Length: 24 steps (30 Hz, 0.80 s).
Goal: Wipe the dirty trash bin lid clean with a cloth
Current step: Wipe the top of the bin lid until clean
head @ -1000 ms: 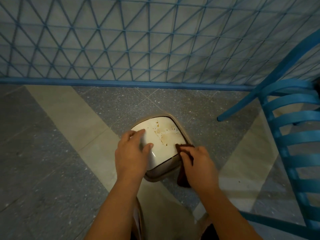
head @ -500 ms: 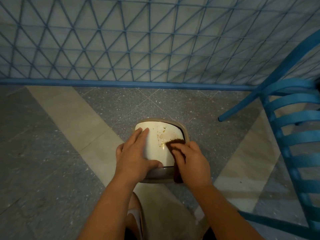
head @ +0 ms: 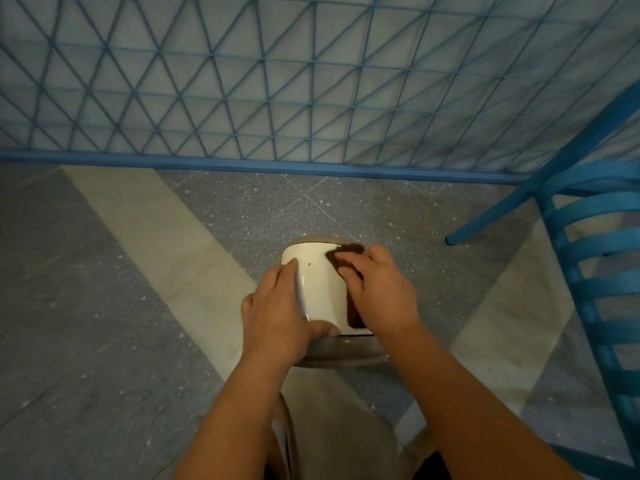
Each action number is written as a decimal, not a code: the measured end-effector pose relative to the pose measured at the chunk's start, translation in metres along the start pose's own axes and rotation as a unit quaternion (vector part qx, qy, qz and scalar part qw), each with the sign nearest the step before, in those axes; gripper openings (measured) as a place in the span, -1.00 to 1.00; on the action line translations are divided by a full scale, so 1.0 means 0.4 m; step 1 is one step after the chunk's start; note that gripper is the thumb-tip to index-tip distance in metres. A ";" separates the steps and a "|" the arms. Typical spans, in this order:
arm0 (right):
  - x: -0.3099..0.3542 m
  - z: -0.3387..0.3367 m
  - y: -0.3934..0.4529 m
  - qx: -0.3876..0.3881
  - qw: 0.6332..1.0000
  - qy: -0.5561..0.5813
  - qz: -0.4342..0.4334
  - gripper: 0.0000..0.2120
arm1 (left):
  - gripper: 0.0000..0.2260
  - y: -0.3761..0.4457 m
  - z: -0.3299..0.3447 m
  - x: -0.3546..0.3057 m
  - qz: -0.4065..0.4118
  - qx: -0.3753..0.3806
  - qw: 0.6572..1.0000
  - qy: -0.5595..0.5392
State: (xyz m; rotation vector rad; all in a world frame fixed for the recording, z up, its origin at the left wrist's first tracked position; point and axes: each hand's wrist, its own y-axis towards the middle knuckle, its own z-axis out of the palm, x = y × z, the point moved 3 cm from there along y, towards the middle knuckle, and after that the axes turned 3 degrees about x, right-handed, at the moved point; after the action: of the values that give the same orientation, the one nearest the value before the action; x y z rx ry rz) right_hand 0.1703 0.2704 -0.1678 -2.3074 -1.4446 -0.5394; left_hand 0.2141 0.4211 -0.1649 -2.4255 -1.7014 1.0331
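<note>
A small trash bin stands on the floor with a white lid inside a tan rim. The lid's visible surface is mostly white with a tiny brown speck near its far left. My left hand grips the lid's left side, thumb hooked over the near edge. My right hand presses a dark brown cloth onto the lid's far right part; the cloth runs under my palm down to the near right edge.
A blue slatted chair stands close on the right, one leg reaching toward the bin. A blue lattice fence with a base rail runs across the back. Grey speckled floor with pale stripes lies all around. My knee is below the bin.
My right hand has pushed the cloth from the lid's near right edge up across to its far right. The brown stains that showed on the lid are gone from view. Left hand shifted slightly.
</note>
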 end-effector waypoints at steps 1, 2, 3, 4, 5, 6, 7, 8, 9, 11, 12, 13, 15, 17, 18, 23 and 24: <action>-0.011 -0.001 -0.017 0.007 1.000 -0.001 0.009 -0.69 | 0.05 0.000 0.000 0.000 -0.004 0.001 1.000 -0.001; -0.019 0.001 -0.041 0.008 1.000 -0.004 0.006 -0.70 | 0.05 0.000 0.001 0.000 -0.006 0.001 1.000 -0.002; -0.020 0.002 -0.068 0.005 1.000 -0.007 -0.005 -0.71 | 0.05 0.000 0.002 0.000 -0.007 0.001 1.000 -0.003; -0.011 0.004 -0.091 -0.005 0.999 -0.014 -0.029 -0.73 | 0.04 0.000 0.004 0.001 -0.009 0.000 1.000 -0.005; 0.005 0.006 -0.106 -0.016 0.998 -0.022 -0.059 -0.74 | 0.02 0.000 0.005 0.002 -0.009 -0.003 1.000 -0.005; 0.025 0.009 -0.110 -0.015 0.995 -0.030 -0.096 -0.75 | -0.01 0.001 0.007 0.003 -0.006 -0.007 1.000 -0.004; 0.048 0.014 -0.104 -0.007 0.990 -0.046 -0.133 -0.74 | -0.04 0.001 0.008 0.005 -0.003 -0.012 1.000 -0.003; 0.071 0.020 -0.087 0.006 0.985 -0.059 -0.165 -0.75 | -0.06 0.001 0.009 0.007 -0.001 -0.016 1.000 -0.005; 0.091 0.026 -0.064 0.017 0.980 -0.071 -0.185 -0.76 | -0.07 0.000 0.009 0.009 0.001 -0.021 1.000 -0.009; 0.109 0.024 -0.011 0.026 0.980 -0.075 -0.182 -0.76 | -0.06 0.001 0.007 0.010 0.005 -0.029 0.999 -0.014; 0.105 0.020 0.016 0.022 0.985 -0.067 -0.160 -0.77 | -0.05 0.002 0.007 0.008 0.007 -0.029 0.999 -0.015; 0.096 0.014 0.040 0.018 0.990 -0.058 -0.127 -0.76 | -0.03 0.003 0.007 0.006 0.008 -0.027 1.000 -0.014; 0.061 0.003 0.064 0.001 0.998 -0.038 -0.051 -0.75 | 0.01 0.005 0.008 0.004 0.003 -0.017 1.000 -0.004; 0.020 -0.006 0.047 -0.017 1.000 -0.022 0.014 -0.73 | 0.03 0.006 0.008 0.005 -0.004 -0.006 1.000 0.007; 0.002 -0.006 0.025 -0.019 0.999 -0.015 0.036 -0.73 | 0.04 0.005 0.007 0.006 -0.006 -0.002 1.000 0.011; 0.051 0.019 -0.096 -0.027 0.997 -0.025 -0.071 -0.76 | -0.01 0.004 0.007 0.008 -0.003 -0.005 1.000 0.000; 0.070 0.026 -0.097 -0.018 0.992 -0.041 -0.119 -0.75 | -0.04 0.004 0.007 0.009 -0.001 -0.006 1.000 -0.008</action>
State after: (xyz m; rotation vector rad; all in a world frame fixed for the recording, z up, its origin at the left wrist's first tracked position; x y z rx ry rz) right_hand 0.1478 0.3130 -0.1589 -2.2210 -1.7774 -0.5457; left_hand 0.2147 0.4225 -0.1696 -2.4285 -1.7186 1.0484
